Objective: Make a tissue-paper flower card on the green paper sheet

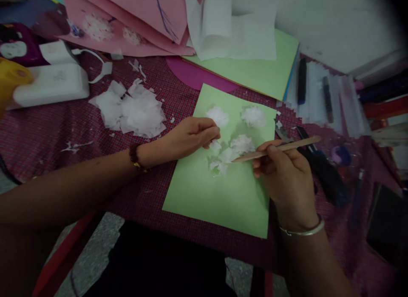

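Flat wooden stick [290,146] sits pinched in the curled right hand [287,178], above fluffy white paper tufts [242,144].

We note tabletop [140,199] under dark red checked cloth. Directly on it we record: green sheet [204,207], heap of white paper pieces [140,112], white power bank-like block [52,84], pink sheets [153,29], black-handled scissors [325,173], scattered scraps [73,147].
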`<state>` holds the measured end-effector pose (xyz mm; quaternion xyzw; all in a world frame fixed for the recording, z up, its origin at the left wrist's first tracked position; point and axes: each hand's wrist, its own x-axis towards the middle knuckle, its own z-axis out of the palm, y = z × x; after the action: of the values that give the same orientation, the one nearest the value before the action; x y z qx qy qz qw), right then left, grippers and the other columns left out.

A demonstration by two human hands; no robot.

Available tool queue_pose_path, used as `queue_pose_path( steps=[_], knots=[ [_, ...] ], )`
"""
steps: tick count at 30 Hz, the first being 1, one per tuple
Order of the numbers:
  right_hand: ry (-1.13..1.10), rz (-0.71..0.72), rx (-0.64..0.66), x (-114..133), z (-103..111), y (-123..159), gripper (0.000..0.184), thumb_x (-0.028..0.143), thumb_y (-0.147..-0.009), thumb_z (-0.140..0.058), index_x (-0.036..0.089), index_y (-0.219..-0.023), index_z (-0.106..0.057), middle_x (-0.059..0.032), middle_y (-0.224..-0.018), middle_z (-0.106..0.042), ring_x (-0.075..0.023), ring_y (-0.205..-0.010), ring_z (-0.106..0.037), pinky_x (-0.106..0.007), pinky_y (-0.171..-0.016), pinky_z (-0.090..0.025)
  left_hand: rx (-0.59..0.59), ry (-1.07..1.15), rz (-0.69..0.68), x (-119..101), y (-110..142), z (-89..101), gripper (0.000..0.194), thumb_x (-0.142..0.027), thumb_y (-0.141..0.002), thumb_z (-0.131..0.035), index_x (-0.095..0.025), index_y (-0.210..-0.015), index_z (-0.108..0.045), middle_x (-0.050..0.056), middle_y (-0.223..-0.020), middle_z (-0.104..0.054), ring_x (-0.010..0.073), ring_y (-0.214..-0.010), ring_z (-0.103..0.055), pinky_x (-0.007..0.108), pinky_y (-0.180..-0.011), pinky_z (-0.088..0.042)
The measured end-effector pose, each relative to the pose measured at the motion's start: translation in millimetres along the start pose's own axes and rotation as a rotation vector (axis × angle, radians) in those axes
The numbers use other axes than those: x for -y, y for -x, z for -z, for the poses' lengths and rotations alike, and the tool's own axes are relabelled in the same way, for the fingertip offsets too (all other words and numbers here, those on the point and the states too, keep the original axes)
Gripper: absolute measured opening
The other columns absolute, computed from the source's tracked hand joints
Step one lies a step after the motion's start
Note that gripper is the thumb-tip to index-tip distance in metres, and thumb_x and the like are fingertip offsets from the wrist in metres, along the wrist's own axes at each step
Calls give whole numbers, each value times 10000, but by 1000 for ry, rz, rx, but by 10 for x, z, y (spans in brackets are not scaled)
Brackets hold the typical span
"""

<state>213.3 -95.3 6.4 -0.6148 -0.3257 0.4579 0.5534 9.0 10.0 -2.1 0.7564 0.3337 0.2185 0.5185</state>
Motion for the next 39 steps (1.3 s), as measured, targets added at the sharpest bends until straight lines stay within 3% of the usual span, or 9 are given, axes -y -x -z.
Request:
queue_pose_path(
  steps=[3, 6, 7, 10, 13, 16, 21, 29, 39],
  knots=[
    [15, -16, 38, -3, -8, 14, 90, 242, -833, -628, 213, -753, -658, -8, -629, -577, -129, -524, -552, -234, -401, -429, 4, -12, -7, 0, 16, -8, 298, -298, -932, -434, -132, -789, -635, 9, -685, -621, 103, -640, -585, 210, -589, -451],
    [-11, 3, 41, 4, -15, 15, 100, 254, -843, -612, 220, -760, -656, -4, -625, -573, -127, -519, -538, -233, -394, -418, -16, -45, -102, 18, 44, -39, 122, -192, -822, -537, -140, -878, -632, 23, -808, -643, 114, -711, -590, 211, -597, -455],
    [-18, 16, 31, 8, -15, 10, 106, 258, -845, -603, 226, -756, -651, 1, -622, -569, -125, -510, -531, -230, -385, -409, -13, -71, -162, 23, 52, -48, 172, -139, -773, -553, -147, -927, -628, 38, -889, -648, 127, -770, -601, 218, -616, -466],
    [-28, 40, 10, 14, -14, -7, 118, 261, -856, -578, 240, -759, -642, 14, -630, -561, -120, -504, -520, -223, -380, -398, 45, -174, -372, 11, 70, -67, 343, -52, -703, -559, -175, -1019, -612, 85, -1075, -618, 182, -997, -599, 288, -785, -505],
    [-44, 45, 15, 5, -16, -11, 124, 245, -863, -565, 236, -767, -643, 14, -646, -560, -118, -513, -523, -226, -388, -397, 57, -220, -482, -25, 77, -83, 249, -111, -741, -631, -188, -977, -607, 91, -1074, -599, 202, -1057, -574, 356, -937, -472],
    [-33, 53, 36, -8, -16, 1, 131, 253, -883, -552, 242, -787, -640, 14, -654, -557, -122, -519, -526, -236, -401, -398, 31, -287, -487, -41, 78, -107, 154, -190, -758, -684, -202, -886, -601, 65, -1021, -590, 194, -990, -563, 346, -908, -471],
    [50, 106, 60, -9, -8, 17, 137, 260, -920, -509, 268, -825, -607, 20, -679, -553, -133, -537, -540, -251, -423, -400, 58, -477, -526, -11, 79, -116, 98, -151, -776, -632, -199, -858, -606, 59, -981, -596, 201, -938, -547, 337, -860, -457],
    [-63, 32, 31, 2, -17, 5, 140, 281, -897, -549, 238, -797, -637, 21, -646, -551, -121, -538, -533, -232, -422, -424, -33, -582, -587, -5, 64, -129, 66, -238, -857, -590, -194, -818, -621, 58, -925, -609, 199, -865, -555, 349, -797, -462],
    [-145, 198, -179, 131, 149, -15, 141, 152, -863, -545, 202, -770, -638, -1, -684, -564, -120, -542, -558, -250, -435, -425, 56, -473, -538, 67, 14, -111, 121, -83, -789, -607, -172, -708, -611, 41, -825, -616, 163, -812, -569, 288, -758, -459]
  ],
)
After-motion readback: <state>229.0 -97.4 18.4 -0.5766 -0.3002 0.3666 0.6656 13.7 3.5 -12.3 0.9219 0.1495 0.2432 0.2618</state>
